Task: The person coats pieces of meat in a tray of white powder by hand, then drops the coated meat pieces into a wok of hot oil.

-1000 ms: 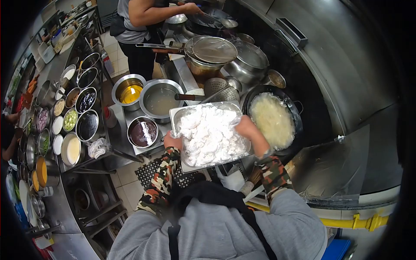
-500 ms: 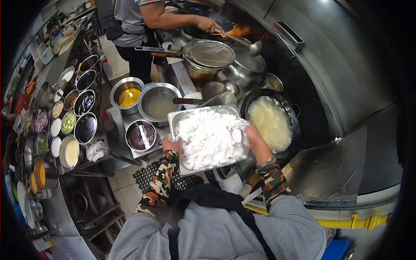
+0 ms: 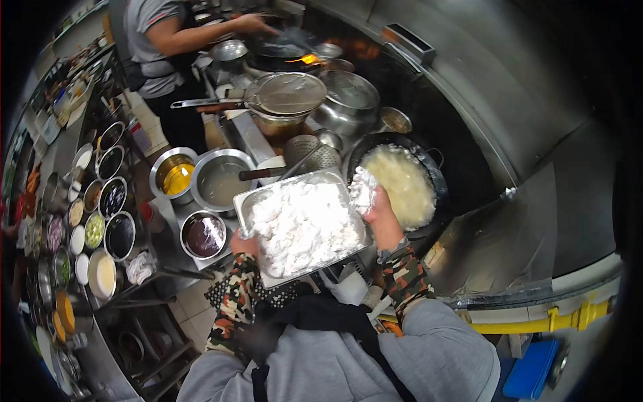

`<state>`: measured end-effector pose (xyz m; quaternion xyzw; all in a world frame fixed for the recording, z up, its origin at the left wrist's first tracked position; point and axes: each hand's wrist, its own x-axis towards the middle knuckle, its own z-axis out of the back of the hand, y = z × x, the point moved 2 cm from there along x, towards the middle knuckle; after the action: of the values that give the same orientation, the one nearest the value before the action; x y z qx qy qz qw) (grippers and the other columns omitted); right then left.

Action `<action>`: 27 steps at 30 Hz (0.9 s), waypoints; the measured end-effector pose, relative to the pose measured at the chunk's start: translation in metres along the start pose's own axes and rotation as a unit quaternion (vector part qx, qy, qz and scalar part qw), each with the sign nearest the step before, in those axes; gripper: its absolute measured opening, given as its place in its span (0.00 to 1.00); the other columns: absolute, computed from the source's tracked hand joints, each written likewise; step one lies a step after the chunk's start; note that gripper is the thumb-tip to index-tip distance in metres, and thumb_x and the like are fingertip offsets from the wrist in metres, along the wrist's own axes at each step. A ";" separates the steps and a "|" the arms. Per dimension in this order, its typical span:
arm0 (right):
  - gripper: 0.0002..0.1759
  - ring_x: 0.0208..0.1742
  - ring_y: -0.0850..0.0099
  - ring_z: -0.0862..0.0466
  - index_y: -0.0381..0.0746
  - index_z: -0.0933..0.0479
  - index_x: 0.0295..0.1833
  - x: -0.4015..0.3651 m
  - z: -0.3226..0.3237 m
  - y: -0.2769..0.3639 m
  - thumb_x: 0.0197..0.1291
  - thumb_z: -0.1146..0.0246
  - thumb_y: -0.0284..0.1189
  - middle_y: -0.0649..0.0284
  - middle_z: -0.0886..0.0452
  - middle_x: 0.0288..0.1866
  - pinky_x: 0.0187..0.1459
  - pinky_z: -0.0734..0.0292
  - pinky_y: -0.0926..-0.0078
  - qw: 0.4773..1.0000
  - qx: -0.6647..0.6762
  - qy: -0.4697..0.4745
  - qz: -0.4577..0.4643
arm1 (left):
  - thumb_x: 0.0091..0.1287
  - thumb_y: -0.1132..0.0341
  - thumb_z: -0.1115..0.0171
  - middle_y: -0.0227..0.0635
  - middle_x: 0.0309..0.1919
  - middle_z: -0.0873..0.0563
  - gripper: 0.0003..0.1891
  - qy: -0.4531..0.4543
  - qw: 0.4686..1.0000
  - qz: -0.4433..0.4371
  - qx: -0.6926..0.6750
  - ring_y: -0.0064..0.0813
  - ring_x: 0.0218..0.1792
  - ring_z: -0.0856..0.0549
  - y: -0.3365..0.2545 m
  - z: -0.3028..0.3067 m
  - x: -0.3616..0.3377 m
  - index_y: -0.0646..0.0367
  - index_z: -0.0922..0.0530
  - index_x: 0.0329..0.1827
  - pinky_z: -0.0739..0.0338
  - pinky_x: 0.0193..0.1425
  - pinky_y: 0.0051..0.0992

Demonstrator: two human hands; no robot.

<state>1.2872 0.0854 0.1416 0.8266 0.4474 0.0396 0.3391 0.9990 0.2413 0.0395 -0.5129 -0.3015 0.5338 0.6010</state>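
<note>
My left hand (image 3: pixel 244 242) is closed around the left side of a rectangular metal tray (image 3: pixel 271 276). A heap of pieces coated in white flour (image 3: pixel 301 224) fills the tray, which tilts slightly. At the tray's right edge, my right hand (image 3: pixel 379 206) is closed on a handful of floured pieces (image 3: pixel 362 187), lifted between the tray and the wok. What lies under the flour cannot be seen. Just beyond that hand, a black wok (image 3: pixel 437 187) holds pale yellow, bubbling oil (image 3: pixel 400 181).
A co-worker (image 3: pixel 157 47) stands at another wok (image 3: pixel 278 50) with a flame beside it. A strainer (image 3: pixel 289 92) rests on a pot behind my tray. Bowls of yellow liquid (image 3: pixel 177 179), cloudy liquid (image 3: pixel 221 184) and dark sauce (image 3: pixel 203 234) stand left.
My right hand has left the tray's rim and now holds floured pieces toward the wok. The view has shifted, and the co-worker's ladle is no longer clearly visible.
</note>
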 end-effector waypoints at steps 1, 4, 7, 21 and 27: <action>0.17 0.30 0.71 0.24 0.40 0.30 0.45 0.003 0.003 0.018 0.60 0.59 0.35 0.64 0.24 0.32 0.31 0.27 0.73 0.999 0.000 0.043 0.008 | 0.46 0.73 0.37 0.41 0.30 0.18 0.15 0.012 0.999 0.015 -0.030 0.30 0.32 0.19 -0.004 0.000 -0.002 0.65 0.25 0.38 0.27 0.38 0.25; 0.14 0.22 0.75 0.27 0.43 0.28 0.36 0.017 0.015 0.098 0.61 0.58 0.36 0.68 0.26 0.25 0.20 0.31 0.77 0.957 -0.188 -0.158 0.153 | 0.46 0.73 0.37 0.40 0.30 0.18 0.15 0.019 1.000 0.009 0.017 0.29 0.33 0.19 0.004 -0.001 0.004 0.66 0.25 0.38 0.28 0.39 0.24; 0.18 0.17 0.76 0.30 0.44 0.28 0.21 0.026 0.040 0.188 0.61 0.55 0.37 0.70 0.31 0.15 0.15 0.38 0.77 0.914 -0.335 -0.118 0.198 | 0.46 0.73 0.37 0.40 0.30 0.18 0.14 0.003 1.000 0.015 0.014 0.29 0.33 0.19 0.006 0.001 0.002 0.66 0.25 0.37 0.28 0.39 0.24; 0.10 0.36 0.54 0.23 0.37 0.25 0.32 0.072 0.225 0.259 0.44 0.40 0.31 0.50 0.23 0.32 0.38 0.28 0.64 0.375 -0.883 -0.250 0.132 | 0.50 0.75 0.40 0.37 0.30 0.19 0.11 -0.003 1.000 0.010 0.018 0.26 0.32 0.20 0.010 0.005 -0.006 0.67 0.26 0.36 0.29 0.38 0.22; 0.12 0.38 0.62 0.20 0.35 0.23 0.38 0.103 0.122 0.257 0.45 0.40 0.26 0.52 0.21 0.35 0.39 0.27 0.73 0.447 -0.813 -0.184 0.324 | 0.49 0.73 0.39 0.40 0.32 0.19 0.13 -0.018 0.999 0.026 0.032 0.28 0.34 0.20 -0.013 0.006 -0.015 0.69 0.26 0.38 0.28 0.41 0.24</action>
<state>1.5762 0.0053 0.1767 0.2461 -0.1619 0.3393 0.8934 0.9939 0.2307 0.0563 -0.4913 -0.2815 0.5675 0.5978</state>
